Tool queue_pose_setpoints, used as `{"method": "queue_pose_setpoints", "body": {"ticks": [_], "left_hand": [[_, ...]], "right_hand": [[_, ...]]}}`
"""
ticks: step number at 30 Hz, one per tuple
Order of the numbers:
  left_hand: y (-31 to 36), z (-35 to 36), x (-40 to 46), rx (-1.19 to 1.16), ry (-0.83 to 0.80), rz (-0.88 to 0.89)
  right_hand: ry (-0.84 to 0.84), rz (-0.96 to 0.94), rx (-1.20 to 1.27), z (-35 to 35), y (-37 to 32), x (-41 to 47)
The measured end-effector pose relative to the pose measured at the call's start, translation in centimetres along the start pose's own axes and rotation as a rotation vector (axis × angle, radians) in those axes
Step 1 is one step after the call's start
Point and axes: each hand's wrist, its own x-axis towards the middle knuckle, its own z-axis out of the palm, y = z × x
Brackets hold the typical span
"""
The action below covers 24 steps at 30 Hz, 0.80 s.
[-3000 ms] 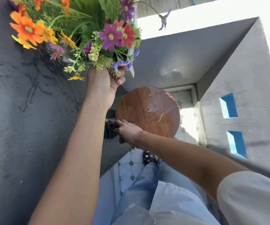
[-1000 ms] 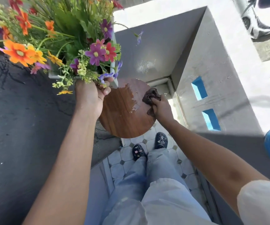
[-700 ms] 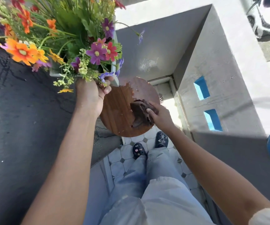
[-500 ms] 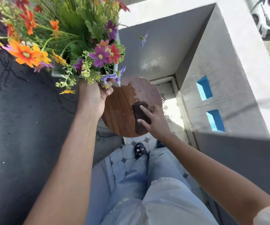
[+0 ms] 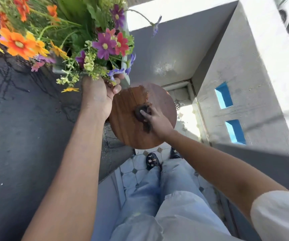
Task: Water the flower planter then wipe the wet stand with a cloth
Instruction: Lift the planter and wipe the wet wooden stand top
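Note:
My left hand point(image 5: 97, 94) grips the near edge of the flower planter point(image 5: 67, 37), a pale box full of orange, purple and red flowers, and holds it up above and left of the stand. The round wooden stand point(image 5: 128, 129) lies below, its left and middle part dark and wet, its far right part paler. My right hand point(image 5: 155, 121) presses a dark crumpled cloth point(image 5: 140, 113) onto the middle of the stand top.
A dark grey wall point(image 5: 18, 136) fills the left. A lighter grey wall point(image 5: 244, 87) with two blue openings closes the right. Below are a tiled floor point(image 5: 136, 171), a floor drain point(image 5: 177, 105) beyond the stand, and my legs and dark shoes.
My right hand has drawn the cloth from the stand's far right edge to its middle, wiping across the top. My left hand keeps the planter raised.

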Motion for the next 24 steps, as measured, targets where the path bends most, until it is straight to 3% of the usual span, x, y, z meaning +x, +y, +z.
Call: {"method": "queue_pose_setpoints", "body": {"ticks": [3, 6, 9, 13, 16, 18, 21, 24], "left_hand": [[0.6, -0.1, 0.3, 0.010, 0.005, -0.001], [1.2, -0.2, 0.9, 0.026, 0.016, 0.022], [1.7, 0.0, 1.7, 0.010, 0.016, 0.033], [2.3, 0.3, 2.5, 0.012, 0.008, 0.035], [2.6, 0.4, 2.7, 0.002, 0.014, 0.032], [2.8, 0.3, 2.7, 0.005, 0.015, 0.034], [3.0, 0.0, 3.1, 0.006, 0.024, 0.041], [3.1, -0.2, 3.7, 0.011, 0.058, 0.037]], "right_hand": [[0.133, 0.357, 0.047, -3.6, 5.9, 2.5], [0.205, 0.456, 0.143, -4.0, 4.8, 3.1], [0.117, 0.191, 0.037, -0.7, -0.7, 1.4], [-0.209, -0.152, 0.068, 2.6, -7.7, 0.0], [-0.280, -0.304, 0.035, 1.9, -7.2, 1.6], [-0.202, -0.197, 0.006, 0.8, -4.0, 4.6], [-0.030, 0.157, 0.047, -2.4, 0.8, 10.2], [0.039, 0.322, 0.074, -3.4, 0.1, 12.6]]}}
